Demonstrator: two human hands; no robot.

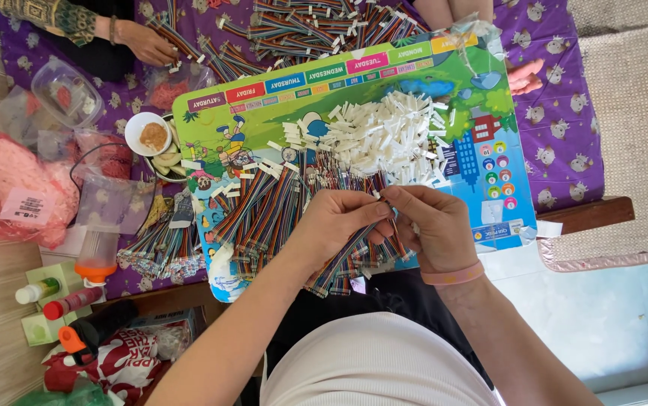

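Observation:
My left hand [336, 222] and my right hand [435, 225] meet over the near edge of a colourful board [489, 128]. Together they pinch a multicoloured ribbon cable [342, 263] at its end; the cable trails down and left under my left palm. Just beyond my fingers lies a heap of small white plastic connectors [388, 139]. A spread of more rainbow ribbon cables [264, 214] covers the board to the left of my hands. My right wrist wears a pink band.
Another person's hand [147, 45] works at the far left beside a second pile of ribbon cables [316, 30] on a purple patterned cloth [557, 113]. A white bowl [148, 134], plastic bags [23, 192], bottles [72, 302] and a clear tub [67, 92] crowd the left side.

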